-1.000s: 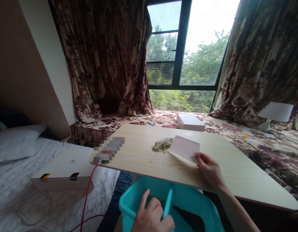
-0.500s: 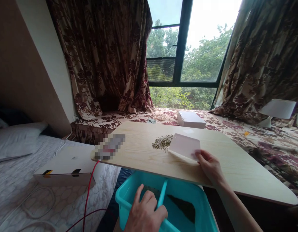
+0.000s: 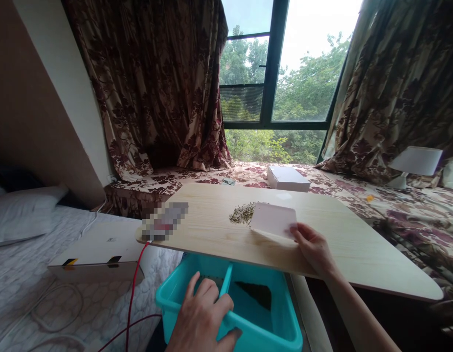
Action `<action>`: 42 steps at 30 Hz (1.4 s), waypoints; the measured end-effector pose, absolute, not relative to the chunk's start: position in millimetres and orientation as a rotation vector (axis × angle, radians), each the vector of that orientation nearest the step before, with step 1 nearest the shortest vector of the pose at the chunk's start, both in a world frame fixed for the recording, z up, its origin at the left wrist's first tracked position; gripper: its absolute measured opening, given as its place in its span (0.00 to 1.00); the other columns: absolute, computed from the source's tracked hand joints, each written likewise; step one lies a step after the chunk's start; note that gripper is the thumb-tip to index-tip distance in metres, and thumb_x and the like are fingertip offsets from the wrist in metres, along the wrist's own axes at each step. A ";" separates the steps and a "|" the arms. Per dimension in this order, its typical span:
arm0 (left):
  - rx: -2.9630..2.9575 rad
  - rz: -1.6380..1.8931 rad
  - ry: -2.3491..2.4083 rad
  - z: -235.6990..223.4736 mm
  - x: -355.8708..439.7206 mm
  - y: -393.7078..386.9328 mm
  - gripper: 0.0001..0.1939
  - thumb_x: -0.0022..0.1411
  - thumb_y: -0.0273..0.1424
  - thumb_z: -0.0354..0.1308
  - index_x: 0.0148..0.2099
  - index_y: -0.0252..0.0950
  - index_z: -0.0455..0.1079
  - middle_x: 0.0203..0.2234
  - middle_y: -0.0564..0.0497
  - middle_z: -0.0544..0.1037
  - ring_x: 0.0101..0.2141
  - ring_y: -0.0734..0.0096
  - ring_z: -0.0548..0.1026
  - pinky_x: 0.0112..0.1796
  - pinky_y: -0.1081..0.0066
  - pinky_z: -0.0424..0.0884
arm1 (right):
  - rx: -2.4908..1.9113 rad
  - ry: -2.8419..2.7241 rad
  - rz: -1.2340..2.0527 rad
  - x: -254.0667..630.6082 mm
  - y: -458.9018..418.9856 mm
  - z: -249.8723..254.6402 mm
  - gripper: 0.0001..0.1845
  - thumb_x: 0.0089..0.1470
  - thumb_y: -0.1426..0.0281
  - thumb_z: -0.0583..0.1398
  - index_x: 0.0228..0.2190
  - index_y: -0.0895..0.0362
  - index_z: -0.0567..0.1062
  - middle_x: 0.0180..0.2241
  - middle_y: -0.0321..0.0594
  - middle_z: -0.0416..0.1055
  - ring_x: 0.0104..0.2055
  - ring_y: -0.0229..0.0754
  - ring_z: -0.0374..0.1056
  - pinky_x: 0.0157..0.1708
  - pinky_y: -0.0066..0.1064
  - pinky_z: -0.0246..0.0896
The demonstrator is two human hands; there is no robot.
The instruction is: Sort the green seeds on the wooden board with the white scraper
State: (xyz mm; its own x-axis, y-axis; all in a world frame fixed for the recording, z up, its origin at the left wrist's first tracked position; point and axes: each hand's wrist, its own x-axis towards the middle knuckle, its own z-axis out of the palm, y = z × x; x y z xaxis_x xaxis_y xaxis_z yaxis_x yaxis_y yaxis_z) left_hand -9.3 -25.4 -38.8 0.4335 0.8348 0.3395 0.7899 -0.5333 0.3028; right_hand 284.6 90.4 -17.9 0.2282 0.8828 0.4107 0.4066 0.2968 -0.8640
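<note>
My right hand (image 3: 312, 247) is closed on the near corner of a white card (image 3: 273, 219) that lies tilted on the pale wooden tabletop (image 3: 219, 234). The card's far edge touches a small pile of green-brown grains (image 3: 242, 214). My left hand (image 3: 202, 320) grips the near rim of a teal plastic bin (image 3: 263, 322) held below the table's front edge. A divider splits the bin into two compartments, and dark grains lie in the right one.
A white box (image 3: 288, 178) sits on the patterned window seat behind the table. A flat cardboard box (image 3: 98, 249) and a red cable (image 3: 130, 298) lie on the bed at left. A blurred object (image 3: 164, 222) rests on the table's left end. A white lamp (image 3: 413, 164) stands at right.
The card and my right hand have slid left against the grain pile. The teal bin and my left hand have shifted left under the table edge.
</note>
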 end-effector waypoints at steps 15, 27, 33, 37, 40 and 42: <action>2.556 0.705 1.528 -38.6 -9.0 -28.9 0.09 0.46 0.28 0.62 0.31 0.41 0.65 0.28 0.57 0.69 0.38 0.64 0.70 0.56 0.48 0.49 | -1.309 -1.416 0.513 283.7 93.2 -20.6 0.13 0.48 0.60 0.59 0.30 0.57 0.77 0.30 0.42 0.79 0.33 0.46 0.74 0.35 0.34 0.67; 2.575 0.494 1.451 -28.3 -14.8 -28.8 0.09 0.49 0.27 0.60 0.35 0.41 0.66 0.31 0.54 0.71 0.41 0.58 0.70 0.55 0.40 0.49 | -1.280 -1.420 0.595 280.0 88.7 -14.4 0.14 0.46 0.58 0.61 0.28 0.56 0.77 0.28 0.41 0.79 0.33 0.46 0.74 0.32 0.33 0.68; 2.515 0.535 1.504 -26.5 -18.4 -27.8 0.08 0.51 0.27 0.59 0.36 0.41 0.67 0.32 0.53 0.71 0.42 0.58 0.70 0.54 0.41 0.50 | -1.321 -1.333 0.553 284.6 89.5 -17.8 0.14 0.45 0.60 0.60 0.29 0.57 0.78 0.29 0.42 0.78 0.31 0.45 0.72 0.28 0.31 0.66; 2.484 0.588 1.527 -26.8 -22.1 -25.0 0.07 0.52 0.28 0.60 0.35 0.42 0.67 0.31 0.54 0.71 0.42 0.58 0.70 0.54 0.41 0.50 | -1.336 -1.354 0.539 285.2 89.9 -19.1 0.13 0.45 0.62 0.60 0.29 0.57 0.79 0.29 0.41 0.79 0.33 0.45 0.73 0.33 0.33 0.67; 2.479 0.618 1.526 -27.0 -23.9 -24.1 0.08 0.52 0.27 0.60 0.35 0.42 0.67 0.31 0.55 0.71 0.41 0.59 0.71 0.54 0.41 0.51 | -1.324 -1.379 0.564 283.8 88.1 -17.0 0.13 0.44 0.62 0.60 0.29 0.57 0.79 0.29 0.40 0.79 0.34 0.46 0.74 0.36 0.33 0.67; 2.481 0.628 1.523 -27.2 -24.5 -24.1 0.08 0.51 0.27 0.60 0.35 0.42 0.67 0.31 0.55 0.71 0.41 0.59 0.71 0.54 0.41 0.51 | -1.309 -1.400 0.595 282.6 85.9 -14.9 0.13 0.44 0.61 0.61 0.29 0.56 0.79 0.29 0.41 0.79 0.33 0.46 0.74 0.35 0.33 0.68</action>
State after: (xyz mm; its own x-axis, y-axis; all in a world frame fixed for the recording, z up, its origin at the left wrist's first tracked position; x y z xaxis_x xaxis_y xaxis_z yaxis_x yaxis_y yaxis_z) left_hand -24.5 -24.1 -27.2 0.3923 0.8805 0.2661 0.8120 -0.4674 0.3497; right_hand 282.6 85.9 -14.9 0.1826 0.9160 0.3572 0.3789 0.2697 -0.8853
